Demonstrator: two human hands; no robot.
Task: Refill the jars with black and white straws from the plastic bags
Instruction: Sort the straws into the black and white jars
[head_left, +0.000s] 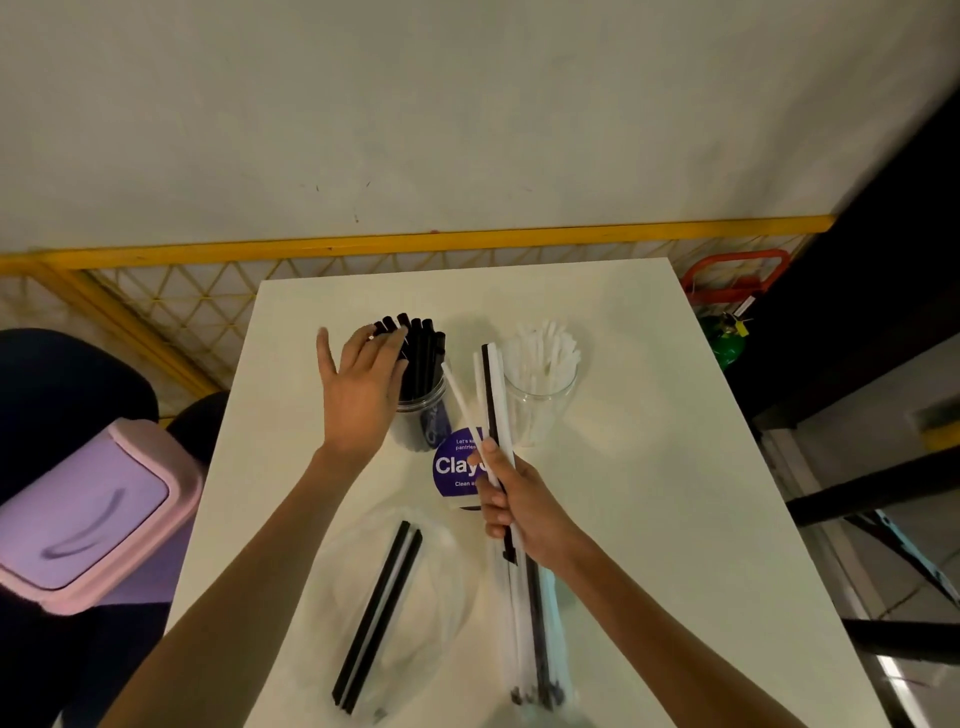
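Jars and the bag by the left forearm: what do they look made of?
Black-straw jar and white-straw jar: clear and glossy, likely plastic, though glass cannot be ruled out; contents show through the walls. Bag: thin transparent plastic film, faintly shiny and wrinkled; the table shows through it.

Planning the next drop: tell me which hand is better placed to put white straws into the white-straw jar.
Right, most likely. The right hand already grips a mixed bundle of straws, its tips beside the white-straw jar. The left hand holds nothing, its fingers resting on the black straws in the other jar.
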